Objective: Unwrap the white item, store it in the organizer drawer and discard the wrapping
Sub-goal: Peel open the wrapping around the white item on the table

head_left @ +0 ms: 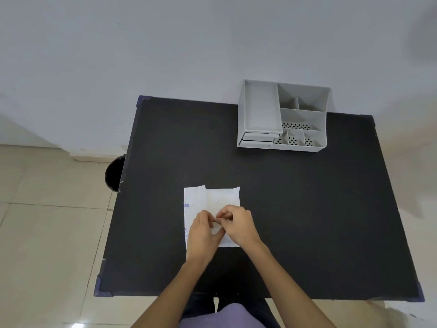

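A white paper wrapping (208,200) with blue print on its left edge lies partly unfolded on the black table (295,209). My left hand (203,235) and my right hand (238,227) rest on its near half, fingertips pinched together on a small white item (216,229) that is mostly hidden. The grey organizer (283,117) stands at the table's far right; its shut drawer (257,137) is at its front left.
A black bin (114,174) stands on the tiled floor just off the table's left edge. A white wall runs behind the table. My lap is at the table's near edge.
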